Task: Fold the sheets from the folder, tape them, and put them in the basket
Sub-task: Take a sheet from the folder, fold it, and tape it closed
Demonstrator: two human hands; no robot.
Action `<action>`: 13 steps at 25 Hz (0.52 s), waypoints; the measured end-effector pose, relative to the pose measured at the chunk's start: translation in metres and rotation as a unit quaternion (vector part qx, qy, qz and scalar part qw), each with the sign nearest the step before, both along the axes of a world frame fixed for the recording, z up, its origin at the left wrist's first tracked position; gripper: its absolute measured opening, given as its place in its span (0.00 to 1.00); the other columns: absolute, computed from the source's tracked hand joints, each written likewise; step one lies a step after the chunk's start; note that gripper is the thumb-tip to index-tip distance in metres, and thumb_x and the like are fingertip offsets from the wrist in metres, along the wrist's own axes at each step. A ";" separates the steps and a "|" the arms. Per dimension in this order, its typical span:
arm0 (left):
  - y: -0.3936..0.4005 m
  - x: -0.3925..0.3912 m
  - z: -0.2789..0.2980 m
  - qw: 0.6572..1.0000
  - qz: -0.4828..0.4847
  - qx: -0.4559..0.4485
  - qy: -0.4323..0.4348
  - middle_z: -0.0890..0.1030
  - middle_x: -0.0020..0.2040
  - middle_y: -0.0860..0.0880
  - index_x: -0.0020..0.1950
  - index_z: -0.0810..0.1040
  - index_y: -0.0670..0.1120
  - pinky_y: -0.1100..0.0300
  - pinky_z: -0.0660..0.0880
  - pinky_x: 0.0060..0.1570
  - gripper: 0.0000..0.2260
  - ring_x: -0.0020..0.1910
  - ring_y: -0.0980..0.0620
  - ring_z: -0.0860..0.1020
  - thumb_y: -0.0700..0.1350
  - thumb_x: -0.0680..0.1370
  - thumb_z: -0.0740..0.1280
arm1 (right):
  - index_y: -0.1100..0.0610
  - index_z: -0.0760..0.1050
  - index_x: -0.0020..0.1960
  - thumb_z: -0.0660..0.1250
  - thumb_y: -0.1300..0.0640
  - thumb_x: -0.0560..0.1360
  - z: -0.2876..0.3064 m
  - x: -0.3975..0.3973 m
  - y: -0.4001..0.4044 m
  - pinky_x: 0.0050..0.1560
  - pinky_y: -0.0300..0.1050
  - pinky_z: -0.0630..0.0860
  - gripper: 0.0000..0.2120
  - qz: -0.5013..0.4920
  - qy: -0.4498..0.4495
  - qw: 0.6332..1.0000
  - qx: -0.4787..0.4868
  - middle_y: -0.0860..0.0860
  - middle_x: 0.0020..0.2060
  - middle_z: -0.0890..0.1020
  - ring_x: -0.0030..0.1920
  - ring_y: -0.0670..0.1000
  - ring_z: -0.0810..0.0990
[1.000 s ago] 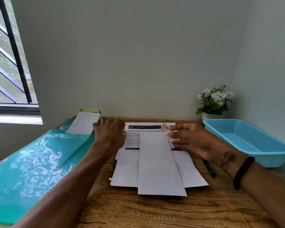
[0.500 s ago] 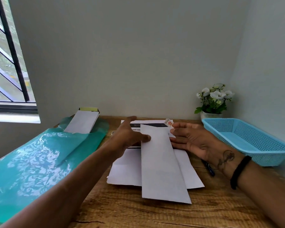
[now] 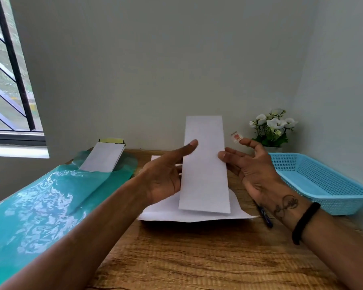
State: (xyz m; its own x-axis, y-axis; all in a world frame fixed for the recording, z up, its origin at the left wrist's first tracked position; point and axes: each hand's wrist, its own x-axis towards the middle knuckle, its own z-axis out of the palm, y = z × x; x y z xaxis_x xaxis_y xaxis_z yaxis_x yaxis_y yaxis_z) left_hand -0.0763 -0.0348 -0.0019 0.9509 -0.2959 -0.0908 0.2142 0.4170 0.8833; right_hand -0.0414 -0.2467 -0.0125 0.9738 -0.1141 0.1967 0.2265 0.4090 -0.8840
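**Folded sheet up, tape at the ready**

Your left hand (image 3: 163,181) pinches the folded sheet (image 3: 204,164), thumb on its face and fingers hidden behind. It tilts the sheet up off the desk (image 3: 197,258), likely for sealing. Your right hand (image 3: 251,170) lies loosely spread, palm up, fingertips touching the sheet's right edge, a tape piece (image 3: 236,136) stuck to the raised forefinger. The basket (image 3: 333,204) sits right, the folder (image 3: 40,195) left.

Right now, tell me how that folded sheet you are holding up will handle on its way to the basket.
The folded sheet stands nearly upright without drooping in the left hand, so its layers probably stiffen it. It looks light: a thumb pinch holds it. The tape piece sits on a right hand fingertip, so the fold may spring open.
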 end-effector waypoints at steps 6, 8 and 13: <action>-0.011 -0.002 -0.011 0.986 -0.127 0.106 -0.002 0.84 0.62 0.40 0.66 0.79 0.40 0.46 0.84 0.52 0.18 0.59 0.38 0.84 0.29 0.77 0.69 | 0.55 0.73 0.65 0.79 0.68 0.70 0.006 0.001 -0.004 0.50 0.52 0.86 0.28 -0.075 -0.031 0.996 0.026 0.60 0.57 0.83 0.54 0.60 0.87; -0.007 0.008 -0.013 0.995 -0.047 0.080 -0.025 0.85 0.62 0.40 0.64 0.80 0.39 0.49 0.85 0.49 0.17 0.58 0.38 0.84 0.28 0.77 0.69 | 0.57 0.78 0.59 0.78 0.61 0.73 0.012 -0.002 -0.006 0.53 0.55 0.85 0.16 -0.068 -0.032 0.997 0.000 0.56 0.54 0.84 0.54 0.60 0.87; 0.004 0.017 -0.013 0.996 0.050 0.035 -0.058 0.83 0.63 0.36 0.66 0.76 0.36 0.51 0.85 0.49 0.16 0.56 0.35 0.85 0.30 0.79 0.68 | 0.62 0.84 0.52 0.77 0.59 0.73 0.015 -0.010 -0.006 0.53 0.53 0.85 0.10 0.069 0.002 0.978 -0.197 0.59 0.53 0.87 0.57 0.59 0.85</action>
State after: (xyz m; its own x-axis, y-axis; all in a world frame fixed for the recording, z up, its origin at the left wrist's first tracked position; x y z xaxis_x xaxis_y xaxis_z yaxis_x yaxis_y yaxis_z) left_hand -0.0592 -0.0304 -0.0146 0.9806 -0.1962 0.0039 0.0699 0.3680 0.9272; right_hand -0.0510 -0.2526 0.0023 0.9752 0.1035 0.1956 0.1898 0.0627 -0.9798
